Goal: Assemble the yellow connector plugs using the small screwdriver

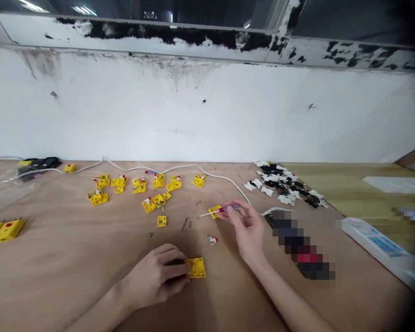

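Note:
My left hand [162,272] has its fingers closed on the left edge of an open yellow housing [197,268] low in the middle of the table. In my right hand [247,226] is a screwdriver [224,209] with a purple and red handle, its shaft pointing left. Just behind the screwdriver, partly covered by it, lies another yellow piece [213,211]. A small white and red part [212,240] rests between my hands. Loose metal bits [184,223] and a small yellow cover [162,221] lie farther back.
Several opened yellow housings [158,180] spread across the back. Closed yellow boxes [9,230] sit at the left. A white cable [224,177] runs behind. Black and white pieces [285,182] are heaped back right, with a white power strip [376,244] at the right.

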{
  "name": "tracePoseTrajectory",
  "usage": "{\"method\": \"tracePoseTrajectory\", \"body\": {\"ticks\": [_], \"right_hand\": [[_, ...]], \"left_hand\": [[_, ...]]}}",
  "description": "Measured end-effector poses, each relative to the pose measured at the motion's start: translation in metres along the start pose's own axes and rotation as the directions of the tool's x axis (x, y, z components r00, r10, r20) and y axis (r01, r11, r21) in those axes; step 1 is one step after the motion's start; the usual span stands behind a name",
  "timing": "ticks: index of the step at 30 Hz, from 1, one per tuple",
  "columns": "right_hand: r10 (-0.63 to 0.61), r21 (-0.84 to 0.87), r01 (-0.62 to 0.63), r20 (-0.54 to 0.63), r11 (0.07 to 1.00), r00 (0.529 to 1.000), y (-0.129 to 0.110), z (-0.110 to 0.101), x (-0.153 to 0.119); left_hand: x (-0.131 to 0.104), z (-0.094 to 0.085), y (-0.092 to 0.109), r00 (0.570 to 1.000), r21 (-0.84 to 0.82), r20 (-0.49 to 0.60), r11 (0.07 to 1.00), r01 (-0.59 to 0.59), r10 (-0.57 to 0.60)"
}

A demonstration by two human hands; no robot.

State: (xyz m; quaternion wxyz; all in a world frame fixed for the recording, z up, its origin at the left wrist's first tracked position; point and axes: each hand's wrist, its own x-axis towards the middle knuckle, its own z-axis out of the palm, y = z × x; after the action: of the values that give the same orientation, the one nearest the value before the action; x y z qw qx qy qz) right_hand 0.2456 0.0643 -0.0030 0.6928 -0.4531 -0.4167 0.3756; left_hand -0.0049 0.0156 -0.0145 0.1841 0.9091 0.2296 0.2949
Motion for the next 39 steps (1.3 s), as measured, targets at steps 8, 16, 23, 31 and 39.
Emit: {"method": "tracePoseTrajectory", "body": {"ticks": [8, 16, 23, 31, 39], "right_hand": [[0.160, 0.084, -0.188, 0.261, 0.979, 0.952, -0.014, 0.008, -0.037], [0.206, 0.073, -0.237, 0.294, 0.969, 0.933, -0.018, 0.011, -0.042], [0.253, 0.061, -0.284, 0.302, 0.957, 0.919, -0.016, 0.012, -0.042], [0.290, 0.030, -0.314, 0.310, 0.949, 0.905, -0.014, 0.012, -0.042], [0.287, 0.033, -0.313, 0.318, 0.949, 0.904, -0.014, 0.013, -0.041]], "left_hand": [[0.000, -0.001, -0.001, 1.000, 0.019, 0.008, 1.000, -0.017, 0.017], [-0.003, 0.000, -0.004, 1.000, 0.019, 0.015, 0.999, -0.027, 0.027], [0.001, -0.004, 0.000, 0.998, 0.055, 0.035, 0.997, -0.057, 0.056], [0.000, -0.005, 0.000, 0.998, 0.061, 0.035, 0.997, -0.056, 0.054], [0.002, -0.004, 0.000, 0.998, 0.058, 0.028, 0.996, -0.061, 0.059]]}}
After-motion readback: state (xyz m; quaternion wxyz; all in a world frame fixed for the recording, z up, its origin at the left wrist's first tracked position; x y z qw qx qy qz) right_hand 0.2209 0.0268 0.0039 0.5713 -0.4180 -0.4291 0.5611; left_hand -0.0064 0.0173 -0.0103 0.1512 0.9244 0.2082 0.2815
